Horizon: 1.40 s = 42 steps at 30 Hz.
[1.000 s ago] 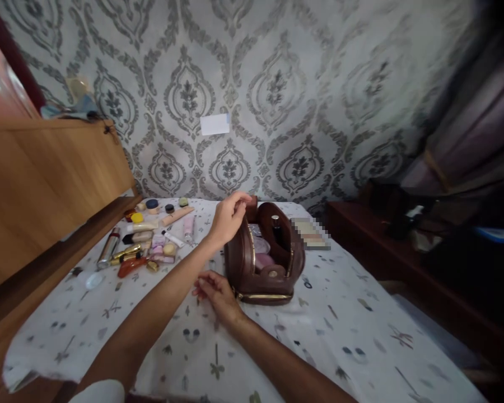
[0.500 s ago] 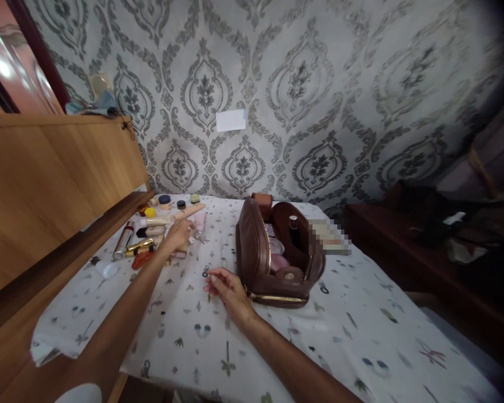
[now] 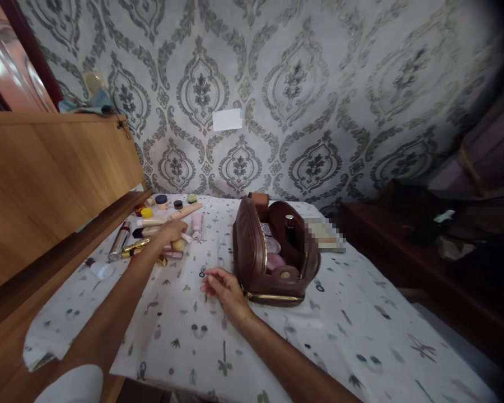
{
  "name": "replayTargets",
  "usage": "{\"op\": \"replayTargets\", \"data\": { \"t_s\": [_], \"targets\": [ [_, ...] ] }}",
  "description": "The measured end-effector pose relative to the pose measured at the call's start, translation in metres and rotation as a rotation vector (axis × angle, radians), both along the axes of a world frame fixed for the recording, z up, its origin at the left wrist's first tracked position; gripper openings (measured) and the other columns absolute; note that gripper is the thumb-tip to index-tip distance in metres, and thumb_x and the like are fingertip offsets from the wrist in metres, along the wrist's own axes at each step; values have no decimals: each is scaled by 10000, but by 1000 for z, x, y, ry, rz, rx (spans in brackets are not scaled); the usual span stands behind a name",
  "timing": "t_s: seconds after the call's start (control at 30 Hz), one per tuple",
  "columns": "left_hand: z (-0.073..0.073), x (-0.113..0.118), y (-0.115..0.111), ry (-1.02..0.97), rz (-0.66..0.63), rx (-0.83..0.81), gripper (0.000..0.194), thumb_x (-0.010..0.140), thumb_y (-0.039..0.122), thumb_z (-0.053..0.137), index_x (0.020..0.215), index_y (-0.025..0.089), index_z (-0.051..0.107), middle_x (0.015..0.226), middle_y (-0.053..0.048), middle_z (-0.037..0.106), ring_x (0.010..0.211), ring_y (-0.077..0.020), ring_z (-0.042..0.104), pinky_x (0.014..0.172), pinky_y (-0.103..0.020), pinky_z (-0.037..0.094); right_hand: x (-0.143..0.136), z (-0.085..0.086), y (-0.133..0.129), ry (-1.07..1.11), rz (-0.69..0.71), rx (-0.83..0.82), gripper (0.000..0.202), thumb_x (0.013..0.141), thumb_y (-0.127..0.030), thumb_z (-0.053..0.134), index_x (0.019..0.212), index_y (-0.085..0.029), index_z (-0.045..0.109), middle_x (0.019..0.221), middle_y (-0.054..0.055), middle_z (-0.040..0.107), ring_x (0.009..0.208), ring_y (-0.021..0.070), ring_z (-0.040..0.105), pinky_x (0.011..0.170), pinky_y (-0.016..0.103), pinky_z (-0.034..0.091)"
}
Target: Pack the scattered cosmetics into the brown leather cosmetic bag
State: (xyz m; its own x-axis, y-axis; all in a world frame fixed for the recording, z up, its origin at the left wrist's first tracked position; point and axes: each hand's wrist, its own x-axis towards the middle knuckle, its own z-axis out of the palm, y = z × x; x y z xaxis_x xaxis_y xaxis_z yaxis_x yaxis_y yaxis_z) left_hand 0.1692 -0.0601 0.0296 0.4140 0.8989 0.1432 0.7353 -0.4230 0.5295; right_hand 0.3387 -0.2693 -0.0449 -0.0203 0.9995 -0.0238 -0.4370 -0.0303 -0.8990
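Observation:
My left hand [image 3: 173,230] reaches in among the cosmetics at the left of the cloth-covered table. Its fingers are bent down and closed, and what they grip, if anything, is hidden. A small white piece [image 3: 187,238] shows beside the fingertips. Around the hand lie a pink tube [image 3: 196,224], a long peach tube [image 3: 187,211], a cream tube [image 3: 149,222] and gold tubes [image 3: 136,245]. My right hand [image 3: 224,294] hovers or rests near the front left of an unzipped brown makeup bag [image 3: 246,252], its fingers loosely curled but apart, holding nothing. A dark bottle with a silver cap [image 3: 290,224] stands inside the bag.
Small jars [image 3: 161,201] stand toward the wall. A silver tube [image 3: 120,240] and a clear-white item [image 3: 102,270] lie by the wooden panel [image 3: 59,162]. Behind the bag at right is a blurred flat item [image 3: 331,240]. A white rounded object [image 3: 73,386] shows at bottom left.
My left hand has shifted slightly left and its fingers have bent further down among the cosmetics. The right hand stays by the bag. The view has turned slightly.

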Motion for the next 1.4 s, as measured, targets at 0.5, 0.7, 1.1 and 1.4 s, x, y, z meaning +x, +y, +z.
{"op": "replayTargets", "data": {
  "t_s": [0.5,0.7,1.1,1.4],
  "targets": [
    [8,22,-98,-847,-160,-387,290,745,374,722,923,172,614,828,-24,660,763,-182,628,711,-291,488,-1,4,-2,66,-30,-18,541,663,-571,793,998,-168,663,849,44,678,658,152,648,590,272,472],
    [-16,38,-125,-1120,-220,-678,359,632,328,866,877,151,673,809,-11,667,747,-155,666,728,-267,517,0,10,-4,100,-12,-26,561,678,-616,765,1016,-179,663,876,53,686,677,166,662,596,276,478],
    [-26,32,-132,-1145,-260,-780,369,693,337,832,965,148,669,880,-76,743,708,-165,659,637,-259,492,-1,9,-2,68,10,-2,445,614,-484,847,847,-189,609,816,-2,641,683,155,652,588,256,475],
    [-26,35,-135,-1183,-253,-770,331,741,388,789,946,146,692,816,-71,744,702,-170,664,685,-279,498,1,10,-3,26,24,-7,324,620,-340,847,784,-189,613,755,-26,635,601,112,604,572,239,445]
  ]
}}
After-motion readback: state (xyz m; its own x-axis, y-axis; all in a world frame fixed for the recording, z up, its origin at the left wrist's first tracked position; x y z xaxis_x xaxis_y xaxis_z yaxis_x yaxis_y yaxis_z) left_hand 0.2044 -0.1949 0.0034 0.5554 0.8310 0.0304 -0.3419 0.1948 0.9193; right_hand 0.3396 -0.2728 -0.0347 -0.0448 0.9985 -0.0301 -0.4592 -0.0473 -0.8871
